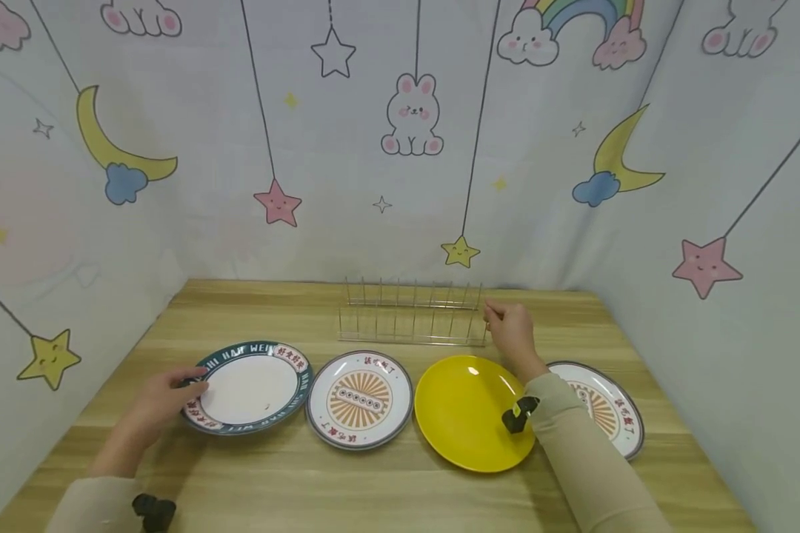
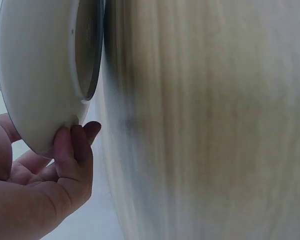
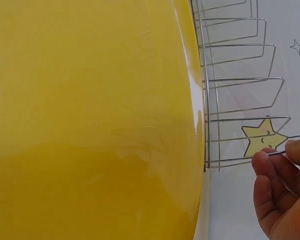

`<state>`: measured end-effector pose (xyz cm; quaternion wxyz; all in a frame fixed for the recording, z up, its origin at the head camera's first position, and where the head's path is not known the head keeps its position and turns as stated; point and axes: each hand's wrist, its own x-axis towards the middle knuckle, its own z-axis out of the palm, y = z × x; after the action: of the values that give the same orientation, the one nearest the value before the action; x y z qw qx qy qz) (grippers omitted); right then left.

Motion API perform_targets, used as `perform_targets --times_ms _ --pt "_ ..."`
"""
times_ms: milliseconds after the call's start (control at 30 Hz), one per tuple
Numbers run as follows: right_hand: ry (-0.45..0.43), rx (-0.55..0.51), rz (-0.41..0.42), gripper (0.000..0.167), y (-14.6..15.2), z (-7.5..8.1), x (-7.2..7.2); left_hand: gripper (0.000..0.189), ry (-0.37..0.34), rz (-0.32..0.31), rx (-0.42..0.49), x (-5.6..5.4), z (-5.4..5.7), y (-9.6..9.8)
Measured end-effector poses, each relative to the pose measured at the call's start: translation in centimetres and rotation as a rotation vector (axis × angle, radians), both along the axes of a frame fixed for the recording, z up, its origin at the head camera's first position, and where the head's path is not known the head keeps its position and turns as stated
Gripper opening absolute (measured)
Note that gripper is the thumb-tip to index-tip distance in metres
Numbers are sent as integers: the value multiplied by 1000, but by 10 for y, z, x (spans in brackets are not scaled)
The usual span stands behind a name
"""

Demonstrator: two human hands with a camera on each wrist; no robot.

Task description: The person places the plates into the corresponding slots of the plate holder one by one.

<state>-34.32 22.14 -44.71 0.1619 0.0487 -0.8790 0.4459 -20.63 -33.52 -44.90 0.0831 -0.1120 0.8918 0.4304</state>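
My left hand (image 1: 163, 400) grips the left rim of a white plate with a dark green lettered border (image 1: 250, 386). In the left wrist view the fingers (image 2: 65, 150) curl under that plate's pale underside (image 2: 37, 70), and its near edge is tilted up off the wood. At the back, my right hand (image 1: 512, 333) pinches the right end of a wire dish rack (image 1: 410, 340). Close up in the right wrist view, thumb and forefinger hold the rack's end wire (image 3: 230, 161). The rack's slots hold no plates.
Between the hands lie a white plate with a sunburst print (image 1: 358, 429) and a yellow plate (image 1: 467, 414). Another printed white plate (image 1: 623, 414) sits at the right, partly behind the right sleeve (image 1: 587, 451). A patterned cloth (image 1: 347, 141) hangs behind the wooden table (image 1: 347, 488).
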Motion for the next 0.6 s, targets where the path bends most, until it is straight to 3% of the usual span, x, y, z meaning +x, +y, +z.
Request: perform_targets --times_ms 167,367,600 --pt "-14 -18 3 25 0 0 0 51 30 19 22 5 1 -1" --pt "-23 -5 -1 26 0 1 1 47 69 109 89 9 5 4" --pt "-60 -28 13 27 -2 5 2 43 162 175 117 9 12 12"
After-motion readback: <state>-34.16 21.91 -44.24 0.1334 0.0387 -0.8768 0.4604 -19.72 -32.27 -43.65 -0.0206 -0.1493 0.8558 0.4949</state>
